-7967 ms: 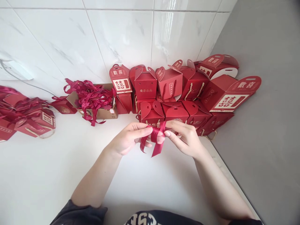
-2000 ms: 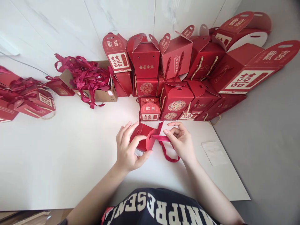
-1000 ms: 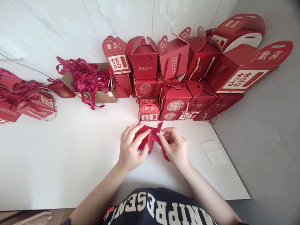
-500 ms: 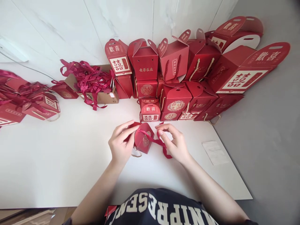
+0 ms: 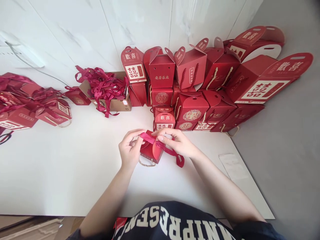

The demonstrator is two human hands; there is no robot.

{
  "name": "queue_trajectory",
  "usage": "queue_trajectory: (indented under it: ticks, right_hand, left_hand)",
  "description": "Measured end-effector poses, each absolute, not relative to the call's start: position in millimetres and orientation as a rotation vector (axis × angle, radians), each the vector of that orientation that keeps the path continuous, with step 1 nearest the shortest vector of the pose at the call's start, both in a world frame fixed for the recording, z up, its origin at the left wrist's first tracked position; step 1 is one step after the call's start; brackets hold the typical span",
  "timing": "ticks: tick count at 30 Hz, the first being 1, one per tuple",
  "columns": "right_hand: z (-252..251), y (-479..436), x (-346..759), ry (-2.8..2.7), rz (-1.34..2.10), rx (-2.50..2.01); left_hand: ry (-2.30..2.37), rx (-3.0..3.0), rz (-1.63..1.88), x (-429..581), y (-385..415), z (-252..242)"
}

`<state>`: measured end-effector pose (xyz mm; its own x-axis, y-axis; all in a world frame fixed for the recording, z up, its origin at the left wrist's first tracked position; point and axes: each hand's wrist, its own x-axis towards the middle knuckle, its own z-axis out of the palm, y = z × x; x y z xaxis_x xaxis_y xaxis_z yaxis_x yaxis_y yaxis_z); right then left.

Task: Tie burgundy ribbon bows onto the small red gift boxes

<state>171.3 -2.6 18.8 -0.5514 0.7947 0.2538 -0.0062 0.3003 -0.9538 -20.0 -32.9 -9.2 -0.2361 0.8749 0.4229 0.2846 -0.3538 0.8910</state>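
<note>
A small red gift box (image 5: 150,154) with heart-shaped flaps lies on the white table (image 5: 62,173), a beige rope handle (image 5: 146,164) trailing below it. A dark red ribbon (image 5: 167,149) runs across the flaps and hangs in a loop to the right. My left hand (image 5: 131,146) grips the box's left side and the ribbon's upper end. My right hand (image 5: 175,140) lies over the flaps, its fingers pinching the ribbon. The box's underside is hidden.
Stacked red gift boxes (image 5: 192,80) stand against the white tiled wall (image 5: 75,30) beyond the hands. A cardboard carton (image 5: 117,105) holds tangled ribbons. Ribboned boxes (image 5: 53,111) sit at the left. A paper slip (image 5: 232,166) lies on the table's right. Grey floor (image 5: 280,166) lies beyond the table edge.
My right hand has moved left over the box and pinches the ribbon. The box has turned, its flaps now facing up and right, and the ribbon lies across them.
</note>
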Motion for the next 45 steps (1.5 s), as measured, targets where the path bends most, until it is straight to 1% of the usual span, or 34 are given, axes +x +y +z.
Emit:
queue_trajectory:
  ticks: [2, 5, 8, 13, 16, 19, 22, 25, 34, 40, 45]
  right_hand:
    - [21.8, -0.3, 169.1, -1.858, 1.355, -0.639]
    - [31.9, 0.4, 167.9, -1.859, 1.349, -0.673]
    - [47.0, 0.2, 169.1, -1.691, 1.281, -0.676]
    - [63.8, -2.6, 163.7, -1.331, 1.250, -0.547]
    - [62.6, -6.1, 155.3, -1.328, 1.392, -0.577]
    - [54.2, -7.1, 147.8, -1.549, 1.517, -0.754]
    - [42.0, -4.1, 142.1, -1.788, 1.461, -0.992]
    - [32.0, -0.3, 137.5, -1.896, 1.400, -1.124]
    - [31.9, 1.2, 133.7, -1.873, 1.418, -1.007]
    - [26.1, 2.3, 130.2, -1.887, 1.360, -1.113]
    - [22.6, 2.8, 126.4, -1.914, 1.374, -1.072]
  left_hand:
    - [1.362, 1.690, 1.605, -24.8, -31.5, -3.5]
    - [1.365, 1.940, 1.308, -37.8, -32.2, 8.7]
    - [1.410, 2.078, 0.999, -52.1, -36.4, 19.6]
    - [1.388, 2.082, 0.785, -58.6, -44.1, 23.2]
    - [1.437, 1.918, 0.856, -57.7, -45.2, 17.4]
    - [1.564, 1.697, 0.991, -60.5, -43.2, 9.8]
    - [1.574, 1.548, 1.034, -64.8, -39.9, 4.0]
    - [1.541, 1.499, 1.057, -66.6, -38.6, 1.7]
    - [1.541, 1.535, 1.080, -66.2, -39.8, 1.5]
    - [1.574, 1.565, 1.065, -65.3, -40.4, 4.5]
    - [1.522, 1.534, 1.080, -66.3, -39.4, 5.0]
